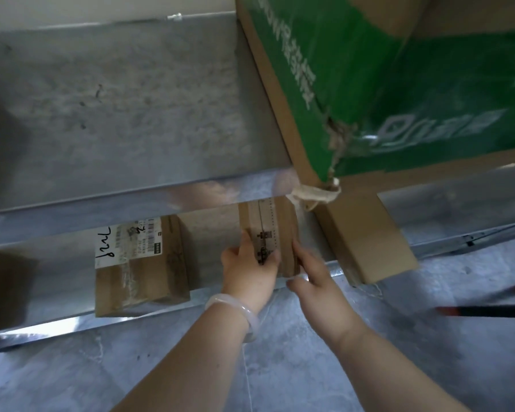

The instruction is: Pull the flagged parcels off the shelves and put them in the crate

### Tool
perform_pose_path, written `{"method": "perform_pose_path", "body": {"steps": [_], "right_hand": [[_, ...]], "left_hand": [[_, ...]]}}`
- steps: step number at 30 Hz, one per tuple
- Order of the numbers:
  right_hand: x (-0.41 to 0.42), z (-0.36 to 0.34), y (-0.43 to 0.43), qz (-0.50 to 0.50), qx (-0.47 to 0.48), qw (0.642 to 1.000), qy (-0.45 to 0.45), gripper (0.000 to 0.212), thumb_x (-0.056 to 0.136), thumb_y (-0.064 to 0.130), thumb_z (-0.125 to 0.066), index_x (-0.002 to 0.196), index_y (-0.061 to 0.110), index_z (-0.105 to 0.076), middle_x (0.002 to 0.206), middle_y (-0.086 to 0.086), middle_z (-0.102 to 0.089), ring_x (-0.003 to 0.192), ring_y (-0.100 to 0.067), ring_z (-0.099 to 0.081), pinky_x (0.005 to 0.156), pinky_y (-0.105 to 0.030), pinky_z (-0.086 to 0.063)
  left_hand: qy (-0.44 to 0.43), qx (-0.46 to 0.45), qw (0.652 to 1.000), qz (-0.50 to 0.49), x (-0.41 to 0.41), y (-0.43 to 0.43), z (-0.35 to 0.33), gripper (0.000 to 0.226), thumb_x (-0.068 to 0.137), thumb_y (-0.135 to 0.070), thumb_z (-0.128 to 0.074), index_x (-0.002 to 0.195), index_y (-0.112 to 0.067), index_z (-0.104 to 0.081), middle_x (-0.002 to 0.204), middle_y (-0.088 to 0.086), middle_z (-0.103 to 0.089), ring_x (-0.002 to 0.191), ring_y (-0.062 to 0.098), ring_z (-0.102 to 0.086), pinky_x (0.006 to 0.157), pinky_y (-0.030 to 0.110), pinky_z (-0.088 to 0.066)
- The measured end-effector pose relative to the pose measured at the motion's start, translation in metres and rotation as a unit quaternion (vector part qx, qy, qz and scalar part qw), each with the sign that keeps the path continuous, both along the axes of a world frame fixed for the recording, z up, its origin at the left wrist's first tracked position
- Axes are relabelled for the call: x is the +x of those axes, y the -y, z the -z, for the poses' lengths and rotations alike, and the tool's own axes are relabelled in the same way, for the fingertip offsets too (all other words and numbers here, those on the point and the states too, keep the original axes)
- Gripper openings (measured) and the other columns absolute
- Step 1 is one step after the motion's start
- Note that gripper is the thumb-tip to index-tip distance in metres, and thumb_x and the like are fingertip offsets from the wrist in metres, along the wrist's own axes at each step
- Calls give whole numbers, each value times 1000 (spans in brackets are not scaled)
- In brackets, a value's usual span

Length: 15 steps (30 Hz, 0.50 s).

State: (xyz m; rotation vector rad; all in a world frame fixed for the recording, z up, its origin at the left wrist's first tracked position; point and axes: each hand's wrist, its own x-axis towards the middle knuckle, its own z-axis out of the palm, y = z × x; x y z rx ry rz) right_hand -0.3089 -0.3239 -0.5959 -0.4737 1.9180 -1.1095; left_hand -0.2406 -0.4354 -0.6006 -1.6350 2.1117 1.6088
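A small brown cardboard parcel [268, 224] with a white label strip stands on the lower metal shelf [57, 319], partly under the upper shelf's lip. My left hand [247, 272], a pale bangle on its wrist, grips the parcel's left side and front. My right hand [309, 272] presses flat against the parcel's right side. Another brown parcel [143, 272] with a white handwritten label sits to the left on the same shelf. No crate is in view.
A big green and brown carton [384, 84] overhangs the upper metal shelf [116, 114] at the right, its corner torn. A brown box [3, 286] shows at the left edge. Grey floor lies below, with a dark and red bar [488, 310] at the right.
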Motion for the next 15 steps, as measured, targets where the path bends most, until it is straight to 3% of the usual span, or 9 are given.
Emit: {"method": "perform_pose_path", "body": {"steps": [3,4,7,10,13,15], "right_hand": [[25,-28,-14,-9,-2,1000,-2,68,92,1,-46,144,43,-29,146,32,-23,136,15,-18,110,-5,-15],[33,-35,-18,-17,-4,1000,-12,69,93,0,-45,143,43,-27,145,35,-21,136,17,-15,109,-3,-12],[51,-57,-26,-25,-11,999,-34,68,93,2,-43,146,41,-27,147,35,-19,140,14,-10,118,-19,-10],[68,-83,-32,-11,-11,999,-41,64,92,2,-44,143,38,-35,148,26,-29,138,10,-19,118,-20,-15],[82,-112,-46,30,-5,998,-57,55,93,2,-50,136,37,-47,136,18,-47,118,23,-38,96,3,-27],[86,-128,-64,106,2,992,-69,51,93,8,-56,137,32,-48,129,17,-50,115,21,-42,89,2,-31]], "left_hand": [[-16,-18,1000,-14,17,-11,-23,76,86,-48,-67,150,-29,-31,133,6,-33,112,20,-46,94,17,-29],[-25,-26,999,-21,23,-15,-32,78,83,-49,-70,149,-30,-32,131,5,-33,111,19,-46,94,17,-29],[-39,-25,999,-28,41,-24,-58,79,78,-51,-73,146,-31,-37,127,1,-33,101,10,-39,93,17,-29],[-28,-19,999,-33,60,-28,-83,79,78,-48,-75,146,-32,-38,125,0,-32,105,11,-41,95,17,-28],[-20,-2,1000,-21,86,-32,-109,79,79,-43,-74,148,-36,-35,133,0,-32,119,17,-47,101,21,-31],[-39,19,999,6,105,-36,-124,77,77,-47,-71,146,-41,-36,142,0,-36,125,18,-49,109,32,-37]]}}
